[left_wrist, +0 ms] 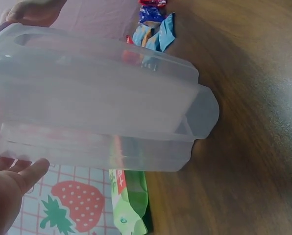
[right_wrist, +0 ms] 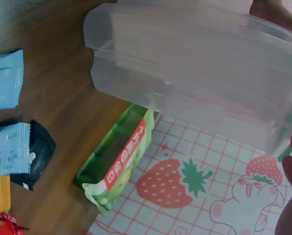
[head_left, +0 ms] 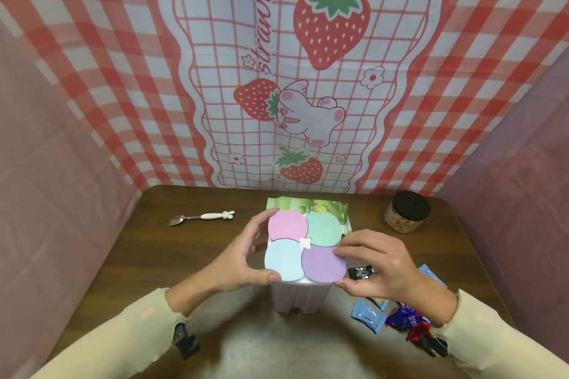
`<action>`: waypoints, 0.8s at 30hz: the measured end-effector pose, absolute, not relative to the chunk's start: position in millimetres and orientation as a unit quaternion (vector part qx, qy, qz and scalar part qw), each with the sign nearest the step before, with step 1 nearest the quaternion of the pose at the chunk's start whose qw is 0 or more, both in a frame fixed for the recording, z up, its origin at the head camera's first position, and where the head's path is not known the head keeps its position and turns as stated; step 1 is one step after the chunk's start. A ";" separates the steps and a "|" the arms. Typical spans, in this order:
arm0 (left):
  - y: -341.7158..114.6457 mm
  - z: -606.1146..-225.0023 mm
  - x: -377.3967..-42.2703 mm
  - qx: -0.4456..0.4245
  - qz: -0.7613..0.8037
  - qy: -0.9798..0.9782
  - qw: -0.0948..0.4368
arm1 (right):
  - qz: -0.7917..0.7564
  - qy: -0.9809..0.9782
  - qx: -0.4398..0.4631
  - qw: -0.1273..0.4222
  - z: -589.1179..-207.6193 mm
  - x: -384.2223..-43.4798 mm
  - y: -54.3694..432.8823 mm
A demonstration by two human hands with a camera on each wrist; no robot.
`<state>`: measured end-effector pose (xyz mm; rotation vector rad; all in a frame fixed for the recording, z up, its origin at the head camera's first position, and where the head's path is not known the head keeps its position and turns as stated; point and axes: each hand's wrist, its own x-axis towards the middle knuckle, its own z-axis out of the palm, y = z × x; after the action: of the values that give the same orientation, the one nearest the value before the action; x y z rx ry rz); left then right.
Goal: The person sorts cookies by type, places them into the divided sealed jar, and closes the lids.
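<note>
Between both hands is a tall translucent plastic storage box (left_wrist: 102, 98) with a four-petal lid (head_left: 284, 258) in pink, mint green, pale blue and purple, a small white piece at its centre. My left hand (head_left: 246, 258) holds it from the left, thumb at the blue petal and fingers by the pink one. On the right, my right hand (head_left: 379, 263) grips the lid's edge at the purple petal, fingertips on top and thumb below. Behind the box lies a green snack bag (right_wrist: 121, 156), partly hidden by the lid in the head view.
A spoon with a white handle (head_left: 213, 216) lies at the left on the wooden table (head_left: 137, 247). At the back right stands a jar with a black lid (head_left: 410, 206). Several small wrapped snacks, among them a blue packet (head_left: 369, 316), lie beneath and beside my right forearm.
</note>
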<state>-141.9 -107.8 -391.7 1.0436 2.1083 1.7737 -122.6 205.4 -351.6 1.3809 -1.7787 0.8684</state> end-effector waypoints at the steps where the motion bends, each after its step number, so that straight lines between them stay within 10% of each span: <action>1: -107.5 -391.5 -141.5 0.352 0.598 0.714 0.099 | 0.344 -0.683 0.535 0.360 -351.1 -122.8 204.7; 9: -109.6 -380.0 -137.0 0.345 0.550 0.755 0.092 | 0.377 -0.716 0.507 0.297 -344.0 -124.2 210.2; 24: -80.6 -339.5 -128.6 0.427 0.469 0.760 -0.143 | 0.402 -0.772 0.450 0.199 -322.1 -137.3 207.8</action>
<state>-128.6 -80.6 -339.5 1.4785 2.6328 1.6258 -137.3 207.8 -322.1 1.2588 -2.1594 1.1235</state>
